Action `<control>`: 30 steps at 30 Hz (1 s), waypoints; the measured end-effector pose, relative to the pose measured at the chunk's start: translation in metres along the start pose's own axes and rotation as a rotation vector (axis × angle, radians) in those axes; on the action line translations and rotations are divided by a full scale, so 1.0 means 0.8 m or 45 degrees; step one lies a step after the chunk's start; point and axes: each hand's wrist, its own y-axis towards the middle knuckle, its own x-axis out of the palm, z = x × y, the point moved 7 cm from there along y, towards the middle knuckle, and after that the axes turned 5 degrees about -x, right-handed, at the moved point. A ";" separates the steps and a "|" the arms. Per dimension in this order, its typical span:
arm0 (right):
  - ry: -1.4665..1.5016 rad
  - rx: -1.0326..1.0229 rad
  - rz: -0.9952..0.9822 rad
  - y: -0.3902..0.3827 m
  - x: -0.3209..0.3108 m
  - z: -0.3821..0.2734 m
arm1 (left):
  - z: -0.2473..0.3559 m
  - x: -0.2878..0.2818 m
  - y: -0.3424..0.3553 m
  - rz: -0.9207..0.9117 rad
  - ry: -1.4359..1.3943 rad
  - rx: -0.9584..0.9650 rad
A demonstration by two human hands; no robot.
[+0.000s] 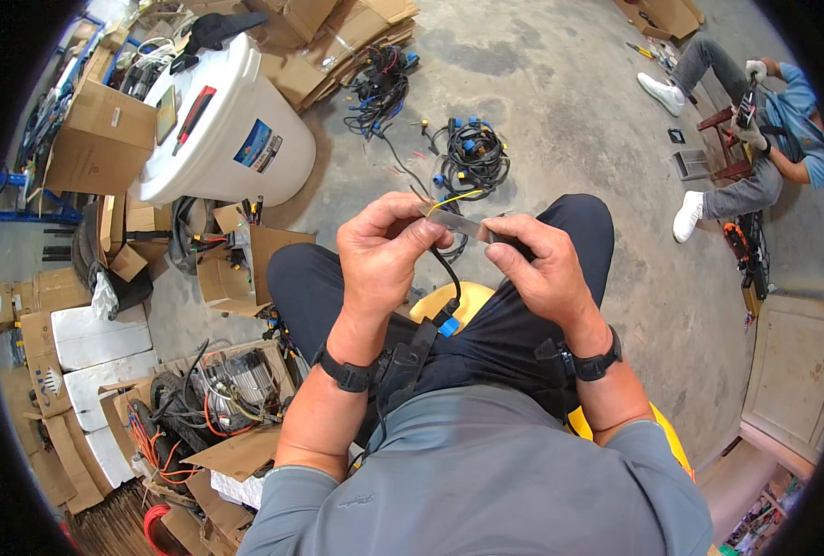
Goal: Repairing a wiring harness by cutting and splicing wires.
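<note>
In front of me, between my knees, my left hand (386, 243) pinches a black cable (448, 271) between thumb and fingers. A thin yellow wire (458, 198) sticks out from the pinch toward the right. From the hand the cable hangs down to a blue connector (448, 326) near my lap. My right hand (544, 263) is closed round the dark handle of a knife (460, 223). The flat silver blade points left and reaches my left fingertips beside the wire; whether its edge touches the wire I cannot tell.
Coiled black cables (475, 156) with blue and yellow connectors lie on the concrete floor ahead. A white tub (278, 139) with a red utility knife (195, 119) on its lid stands at left. Cardboard boxes (236, 269) crowd that side. Far right, another person (783, 120) sits working in gloves.
</note>
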 end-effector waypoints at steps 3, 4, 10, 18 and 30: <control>0.011 -0.001 -0.017 0.001 0.001 0.001 | -0.001 -0.001 0.001 -0.006 -0.012 0.001; 0.025 0.004 -0.013 0.001 0.001 0.002 | 0.000 -0.002 0.001 -0.012 -0.021 0.004; 0.010 -0.020 -0.018 0.005 0.002 0.001 | -0.001 -0.003 0.001 -0.009 -0.105 -0.022; -0.015 -0.036 -0.010 0.008 0.004 -0.002 | -0.005 -0.005 0.000 -0.008 -0.082 -0.056; -0.051 -0.001 -0.011 0.002 -0.001 0.006 | 0.004 -0.009 -0.003 0.025 -0.083 -0.009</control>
